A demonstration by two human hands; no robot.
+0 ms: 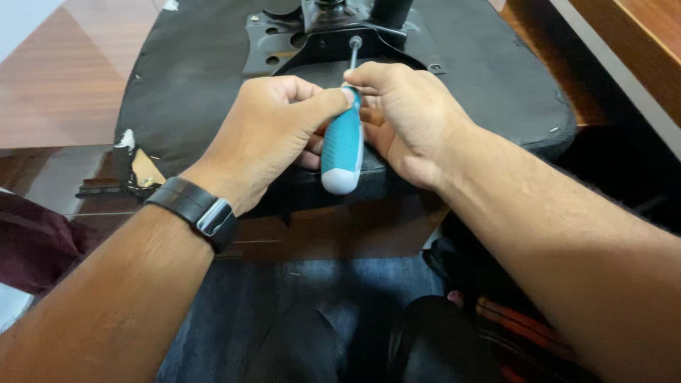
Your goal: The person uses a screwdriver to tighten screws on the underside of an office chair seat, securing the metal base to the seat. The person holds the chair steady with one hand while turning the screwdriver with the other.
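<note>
Left hand [266, 135] and right hand [404, 117] are both closed around a teal screwdriver [342, 152], its tip on a screw in the black metal bracket [284, 42] under an upturned chair seat [191, 85]; the ribbed handle looks light, stiff and grippy, best held mid-handle; a torn seat edge [135, 167] lies well left; nothing crowds the shaft

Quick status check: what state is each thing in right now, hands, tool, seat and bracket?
Left hand: closed on the screwdriver handle.
Right hand: pinching the screwdriver near the top of the handle.
Screwdriver: held by both hands, tip up against the bracket.
Seat: upside down, fabric torn at its left edge.
Bracket: sitting on the seat underside.
Wristband: on the left wrist.
</note>
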